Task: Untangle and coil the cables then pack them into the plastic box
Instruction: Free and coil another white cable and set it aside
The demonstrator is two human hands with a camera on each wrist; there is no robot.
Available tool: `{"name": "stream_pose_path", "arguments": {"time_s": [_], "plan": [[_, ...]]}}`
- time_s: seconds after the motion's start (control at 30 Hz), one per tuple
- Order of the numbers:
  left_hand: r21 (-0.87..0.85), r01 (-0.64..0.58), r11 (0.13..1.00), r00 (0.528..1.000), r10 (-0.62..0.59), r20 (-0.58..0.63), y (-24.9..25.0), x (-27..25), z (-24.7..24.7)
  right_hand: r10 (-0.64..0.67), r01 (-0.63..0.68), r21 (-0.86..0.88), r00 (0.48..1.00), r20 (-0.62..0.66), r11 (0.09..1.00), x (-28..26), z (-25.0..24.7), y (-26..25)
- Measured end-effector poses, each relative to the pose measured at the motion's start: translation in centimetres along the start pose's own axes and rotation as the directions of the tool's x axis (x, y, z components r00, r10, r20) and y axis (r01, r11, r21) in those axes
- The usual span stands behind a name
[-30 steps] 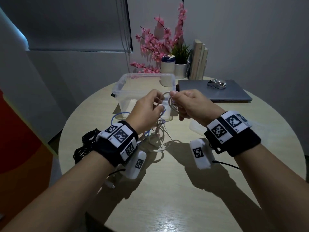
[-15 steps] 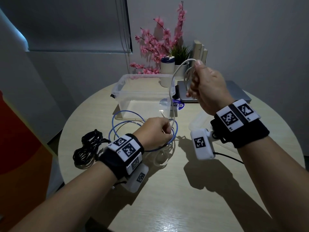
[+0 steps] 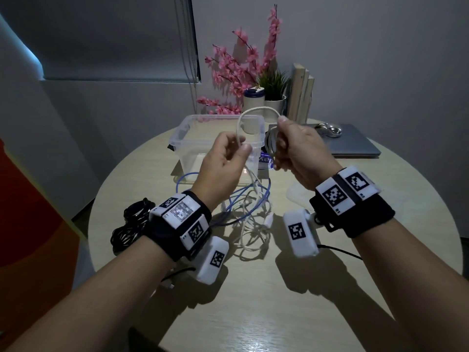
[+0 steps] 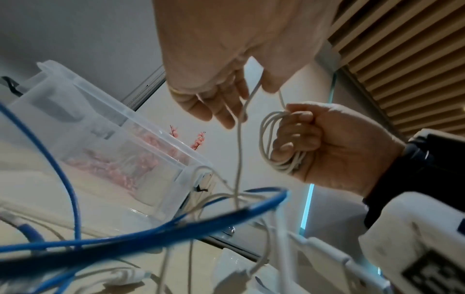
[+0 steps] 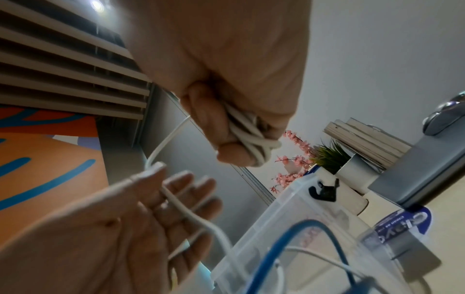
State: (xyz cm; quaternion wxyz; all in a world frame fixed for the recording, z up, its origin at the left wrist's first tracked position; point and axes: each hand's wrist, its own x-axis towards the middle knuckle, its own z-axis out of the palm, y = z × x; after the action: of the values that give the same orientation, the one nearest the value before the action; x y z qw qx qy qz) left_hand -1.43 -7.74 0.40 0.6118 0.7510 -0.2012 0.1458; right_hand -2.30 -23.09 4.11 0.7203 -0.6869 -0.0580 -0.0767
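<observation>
A white cable [image 3: 255, 109] arcs between my two hands above the clear plastic box [image 3: 183, 137]. My right hand [image 3: 281, 146] grips several coiled loops of the white cable [image 4: 266, 139] in its fist, thumb on top. My left hand [image 3: 239, 146] pinches the free strand between thumb and forefinger [image 4: 270, 85], its other fingers loosely extended. From there the strand drops to a loose white tangle [image 3: 253, 232] on the table. A blue cable [image 3: 256, 196] loops through that tangle. A black cable bundle [image 3: 129, 224] lies at the table's left edge.
The round wooden table [image 3: 279, 313] carries a closed laptop [image 3: 360, 146] with a mouse [image 3: 328, 129] at the back right. A translucent lid [image 3: 295, 191] lies under my right wrist. Pink flowers [image 3: 241, 64], a white cup [image 3: 253, 100], a plant and books stand behind the box.
My right hand has come down and leftward from its raised position. My left hand has risen from the table to box height, drawing the white strand into an arc.
</observation>
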Motion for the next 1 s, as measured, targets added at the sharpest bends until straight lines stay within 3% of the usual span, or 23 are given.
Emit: {"name": "stream_pose_path", "arguments": {"time_s": [0.13, 0.2, 0.27, 0.33, 0.4, 0.53, 0.67, 0.77, 0.83, 0.93, 1.0], "plan": [[-0.208, -0.028, 0.978, 0.998, 0.015, -0.064, 0.4, 0.0, 0.2, 0.041, -0.041, 0.002, 0.998, 0.05, 0.999, -0.3, 0.0, 0.3], [-0.207, 0.029, 0.978, 0.987, -0.061, -0.151, 0.1, 0.4, 0.0, 0.045, -0.051, 0.066, 0.996, 0.078, 0.997, -0.3, -0.2, -0.1], [-0.132, 0.14, 0.981, 0.976, -0.16, -0.151, -0.3, 0.6, -0.1, 0.036, -0.054, 0.156, 0.993, 0.113, 0.986, -0.3, -0.5, -0.6], [-0.029, 0.227, 0.974, 0.971, -0.228, -0.067, -0.6, 0.5, 0.1, 0.012, -0.051, 0.26, 0.989, 0.15, 0.964, -0.1, -0.7, -0.9], [0.074, 0.238, 0.968, 0.971, -0.239, 0.01, -0.8, 0.3, 0.5, 0.001, -0.056, 0.356, 0.988, 0.153, 0.933, -0.1, -0.7, -1.2], [0.326, 0.126, 0.937, 0.957, -0.202, 0.21, -1.1, -0.9, 1.4, -0.012, -0.04, 0.457, 0.994, 0.111, 0.889, -0.1, -0.7, -1.4], [0.481, 0.007, 0.877, 0.875, -0.238, 0.421, -1.2, -2.5, 1.5, -0.052, 0.035, 0.467, 0.998, 0.023, 0.883, 0.4, -0.8, -1.4], [0.53, -0.038, 0.847, 0.822, -0.275, 0.499, -1.1, -2.9, 1.0, -0.117, 0.121, 0.241, 0.993, -0.032, 0.963, 0.9, -1.3, -0.7], [0.492, -0.033, 0.87, 0.835, -0.247, 0.493, -0.7, -2.7, 0.7, -0.193, 0.188, -0.106, 0.98, -0.043, 0.977, 1.0, -1.8, 0.0], [0.366, -0.011, 0.931, 0.902, -0.149, 0.406, -0.1, -2.2, 0.3, -0.227, 0.219, -0.559, 0.972, 0.056, 0.8, 0.8, -2.2, 0.9], [0.278, -0.015, 0.96, 0.947, -0.075, 0.311, 0.3, -1.7, 0.1, -0.177, 0.206, -0.67, 0.978, 0.113, 0.714, 0.6, -2.0, 1.1]]}}
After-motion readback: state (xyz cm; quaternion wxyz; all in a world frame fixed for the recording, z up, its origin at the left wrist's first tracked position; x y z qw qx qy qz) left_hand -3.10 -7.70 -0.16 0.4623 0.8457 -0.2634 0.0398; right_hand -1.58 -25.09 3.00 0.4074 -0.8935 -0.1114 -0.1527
